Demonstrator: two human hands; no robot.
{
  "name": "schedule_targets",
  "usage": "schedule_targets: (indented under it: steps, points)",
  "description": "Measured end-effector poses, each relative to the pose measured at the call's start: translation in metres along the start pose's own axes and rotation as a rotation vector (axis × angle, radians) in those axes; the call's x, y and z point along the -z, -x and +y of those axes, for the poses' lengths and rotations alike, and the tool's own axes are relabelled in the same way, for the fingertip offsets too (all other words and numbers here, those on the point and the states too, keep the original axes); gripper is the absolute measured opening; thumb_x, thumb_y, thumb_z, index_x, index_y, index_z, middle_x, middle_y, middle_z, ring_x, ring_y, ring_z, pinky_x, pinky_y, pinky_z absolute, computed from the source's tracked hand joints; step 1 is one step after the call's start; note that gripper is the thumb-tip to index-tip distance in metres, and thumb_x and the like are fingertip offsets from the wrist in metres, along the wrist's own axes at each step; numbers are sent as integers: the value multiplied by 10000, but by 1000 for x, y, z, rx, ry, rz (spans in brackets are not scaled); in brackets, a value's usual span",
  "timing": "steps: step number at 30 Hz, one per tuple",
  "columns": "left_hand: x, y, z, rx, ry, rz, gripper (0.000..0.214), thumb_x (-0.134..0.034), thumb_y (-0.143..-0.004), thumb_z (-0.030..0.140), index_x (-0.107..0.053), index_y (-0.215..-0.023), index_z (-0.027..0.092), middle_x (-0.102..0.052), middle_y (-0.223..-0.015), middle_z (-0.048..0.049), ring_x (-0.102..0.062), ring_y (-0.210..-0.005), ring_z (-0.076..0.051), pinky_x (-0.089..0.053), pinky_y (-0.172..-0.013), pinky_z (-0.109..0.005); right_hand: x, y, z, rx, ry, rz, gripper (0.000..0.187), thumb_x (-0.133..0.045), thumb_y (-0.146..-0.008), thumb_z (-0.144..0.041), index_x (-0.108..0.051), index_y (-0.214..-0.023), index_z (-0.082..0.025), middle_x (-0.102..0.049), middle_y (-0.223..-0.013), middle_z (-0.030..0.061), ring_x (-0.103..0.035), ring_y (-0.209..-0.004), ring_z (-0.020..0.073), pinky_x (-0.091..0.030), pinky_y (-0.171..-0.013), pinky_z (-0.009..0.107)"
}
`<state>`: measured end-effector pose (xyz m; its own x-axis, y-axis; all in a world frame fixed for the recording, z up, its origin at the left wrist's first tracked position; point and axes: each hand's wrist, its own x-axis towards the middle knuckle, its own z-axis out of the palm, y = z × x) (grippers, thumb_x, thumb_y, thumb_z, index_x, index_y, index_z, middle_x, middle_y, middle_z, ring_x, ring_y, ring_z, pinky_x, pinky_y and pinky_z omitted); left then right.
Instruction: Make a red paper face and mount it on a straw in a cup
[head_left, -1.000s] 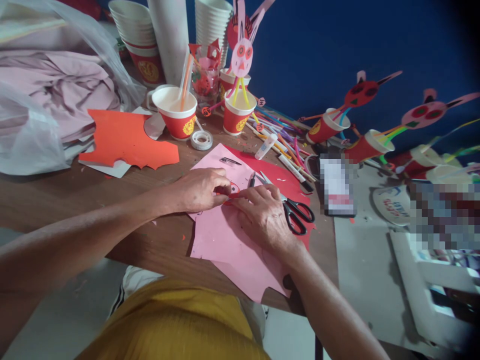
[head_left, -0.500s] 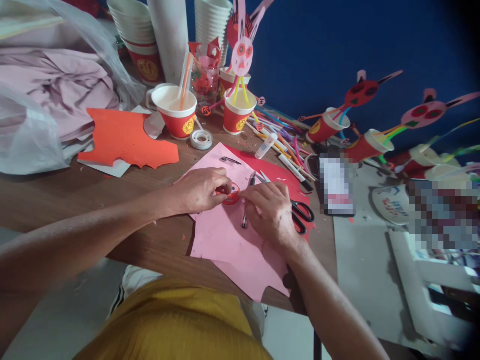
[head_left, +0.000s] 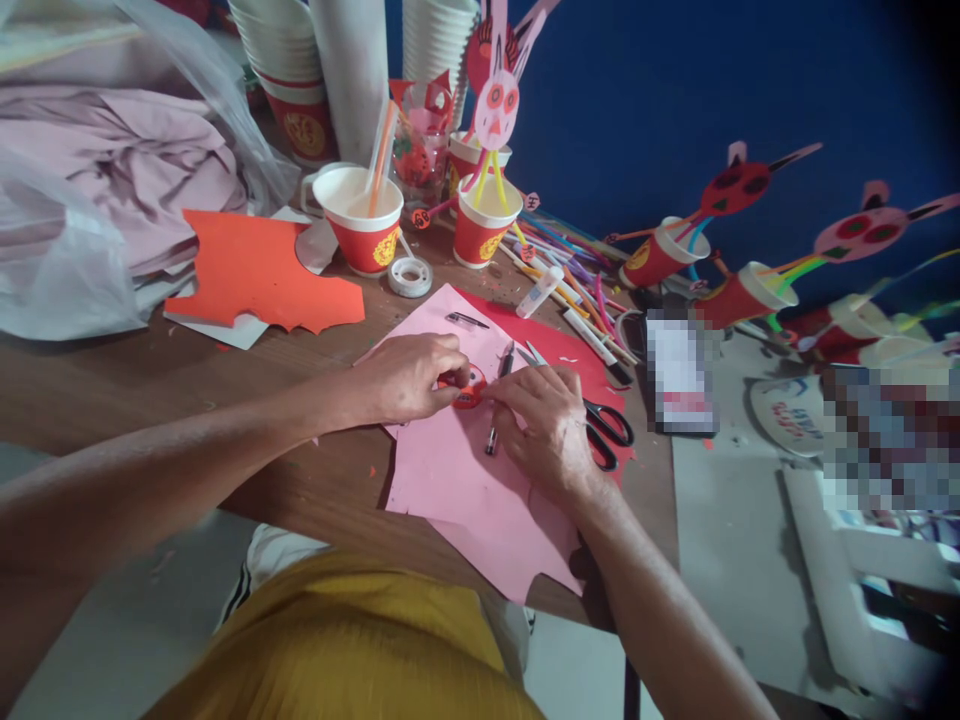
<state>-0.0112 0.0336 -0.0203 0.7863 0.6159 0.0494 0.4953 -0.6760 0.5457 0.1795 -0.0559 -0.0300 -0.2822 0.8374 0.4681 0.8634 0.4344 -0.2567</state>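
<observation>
- Pinching the left edge of a small red disc [head_left: 472,388] with the left hand [head_left: 416,378] — gripping narrowly between thumb and fingers.
- Holding that disc over pink paper [head_left: 446,475], between both hands, with dark drawn marks showing.
- Bunching the fingers of the right hand [head_left: 546,418] close together, just beside the disc's right edge — leaving any hold between those fingertips impossible to tell.
- Covering part of a dark pen [head_left: 491,440] and part of the black-handled scissors [head_left: 609,438] with the right hand.
- Facing a tape roll [head_left: 410,288] and a red-and-white cup [head_left: 484,237] beyond the pink paper.
</observation>
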Motion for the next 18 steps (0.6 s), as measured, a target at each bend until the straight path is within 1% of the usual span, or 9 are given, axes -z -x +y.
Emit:
schedule_targets:
  steps: [4, 7, 13, 18]
  points:
    - [2, 0, 2, 13, -18, -13, 100, -620, -824, 212, -707, -862, 182, -638, -876, -14, -587, -766, -137, -392, -656, -239, -2, 2, 0, 33, 19, -80, 253, -553, -811, -114, -716, -953, -246, -686, -846, 11, -584, -820, 188, -353, -849, 370]
    - [3, -1, 3, 11, -20, -24, 102, -623, -824, 215, -707, -871, 181, -634, -880, -15, -587, -772, -140, -391, -655, -238, -2, 4, 0, 57, 20, -114, 269, -556, -822, -137, -718, -1000, -257, -688, -884, 16, -583, -849, 196, -353, -868, 384]
    - [4, -1, 3, 13, -24, -20, 108, -616, -821, 205, -705, -871, 172, -640, -875, -20, -583, -755, -139, -396, -644, -235, 0, 1, -5, 115, 81, -107, 234, -552, -841, -137, -730, -952, -239, -706, -859, 21, -586, -821, 195, -363, -868, 388]
    - [2, 0, 1, -11, -2, -24, 132, -593, -822, 201, -708, -883, 179, -641, -886, -29, -591, -790, -152, -410, -668, -243, 1, 0, -11, 113, 108, -110, 236, -550, -829, -110, -734, -923, -224, -698, -800, 21, -578, -774, 191, -369, -847, 382]
